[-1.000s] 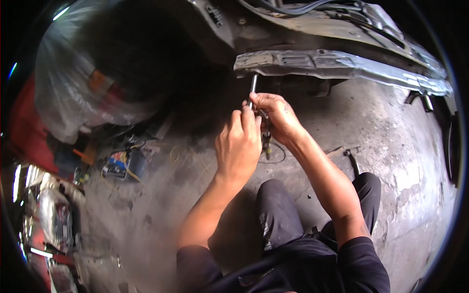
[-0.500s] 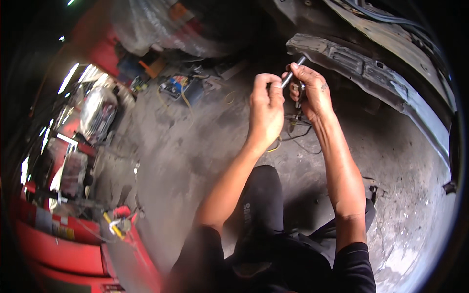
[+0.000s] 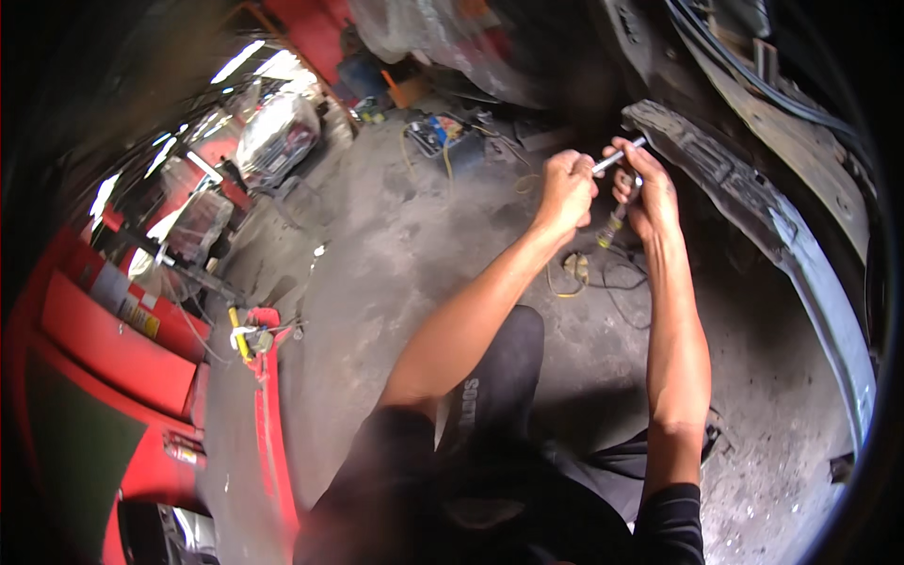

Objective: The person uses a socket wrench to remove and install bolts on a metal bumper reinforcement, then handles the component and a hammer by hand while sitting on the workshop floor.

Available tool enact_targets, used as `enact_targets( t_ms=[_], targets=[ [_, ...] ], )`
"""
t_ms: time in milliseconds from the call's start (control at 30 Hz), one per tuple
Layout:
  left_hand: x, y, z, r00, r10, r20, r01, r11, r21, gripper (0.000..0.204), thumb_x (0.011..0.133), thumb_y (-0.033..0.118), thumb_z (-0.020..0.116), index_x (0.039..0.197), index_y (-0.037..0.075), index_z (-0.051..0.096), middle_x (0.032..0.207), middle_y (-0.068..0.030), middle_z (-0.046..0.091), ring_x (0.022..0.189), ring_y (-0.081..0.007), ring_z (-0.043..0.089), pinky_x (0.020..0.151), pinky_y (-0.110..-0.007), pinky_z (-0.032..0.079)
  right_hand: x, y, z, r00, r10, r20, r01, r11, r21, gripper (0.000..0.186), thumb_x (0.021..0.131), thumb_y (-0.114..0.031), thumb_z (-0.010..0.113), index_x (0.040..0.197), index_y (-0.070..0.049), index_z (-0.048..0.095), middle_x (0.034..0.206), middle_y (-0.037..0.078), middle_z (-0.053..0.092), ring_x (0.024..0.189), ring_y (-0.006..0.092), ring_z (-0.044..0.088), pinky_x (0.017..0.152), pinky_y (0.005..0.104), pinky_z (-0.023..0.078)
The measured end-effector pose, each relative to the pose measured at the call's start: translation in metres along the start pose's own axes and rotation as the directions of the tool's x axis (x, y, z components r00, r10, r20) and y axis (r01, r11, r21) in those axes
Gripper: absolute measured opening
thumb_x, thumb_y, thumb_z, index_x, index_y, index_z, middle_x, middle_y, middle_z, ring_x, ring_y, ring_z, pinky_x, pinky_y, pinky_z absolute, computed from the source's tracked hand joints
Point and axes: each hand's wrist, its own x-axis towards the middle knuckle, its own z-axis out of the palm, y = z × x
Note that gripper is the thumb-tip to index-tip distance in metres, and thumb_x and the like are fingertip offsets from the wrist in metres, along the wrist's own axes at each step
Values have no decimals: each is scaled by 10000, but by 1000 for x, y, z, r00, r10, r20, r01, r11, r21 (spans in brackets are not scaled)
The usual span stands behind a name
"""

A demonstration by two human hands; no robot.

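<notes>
My left hand (image 3: 568, 196) is closed around the lower end of a slim silver metal rod (image 3: 609, 163). The rod slants up and to the right, its far end close to the bare metal body panel (image 3: 692, 151). My right hand (image 3: 654, 198) pinches the rod nearer that far end. Also in my right hand is a ratchet-like tool (image 3: 617, 218), with a round metal head and a yellow-green part hanging below the fingers. My fingers hide part of both tools, and whether they touch each other I cannot tell.
A light-blue painted section (image 3: 824, 292) continues the panel down the right side. Cables (image 3: 612, 282) lie on the floor below my hands. A box of tools (image 3: 443, 141) stands farther off. Red body parts (image 3: 122, 330) fill the left, near a plastic-wrapped vehicle part (image 3: 278, 137).
The view has swung left, so the surroundings shift rightward and more red parts show. Both hands still hold the rod, which lies flatter. More of the ratchet-like tool hangs in sight.
</notes>
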Motion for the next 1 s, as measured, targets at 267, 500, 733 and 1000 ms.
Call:
enact_targets(
  t_ms=[267, 500, 733, 1000],
  targets=[
    [-8, 16, 3, 648, 662, 376, -512, 13, 859, 123, 901, 110, 630, 867, 10, 564, 795, -206, 645, 792, -399, 664, 667, -493, 538, 9, 12, 7, 986, -104, -129, 97, 993, -63, 214, 957, -242, 689, 907, -37, 658, 681, 12, 589, 513, 87, 490, 479, 237, 376],
    [9, 37, 4, 979, -72, 191, 30, 976, 216, 306, 1027, 181, 512, 824, -31, 597, 622, -84, 540, 424, -127, 467, 356, -317, 366, 5, 6, -1, 995, -95, -1, 95, 995, -5, 350, 1016, -237, 588, 1262, 11, 604, 942, 58, 622, 620, 77, 491, 510, 229, 365],
    [-4, 20, -6, 742, 620, 255, -590, 424, 687, 152, 926, 111, 617, 933, -29, 557, 676, -183, 602, 582, -379, 654, 515, -485, 511, 12, 15, -2, 982, -88, -166, 68, 990, -120, 284, 973, -264, 666, 1046, 11, 662, 758, 35, 615, 567, 88, 499, 508, 225, 374],
    [37, -14, -14, 926, 322, 199, -346, 933, 99, 103, 936, 55, 587, 883, -29, 556, 716, -144, 629, 502, -260, 618, 441, -391, 471, 6, 17, 11, 999, -23, -47, 21, 999, -30, 305, 995, -279, 632, 1078, 14, 656, 771, 53, 608, 546, 94, 485, 503, 241, 373]
  ],
)
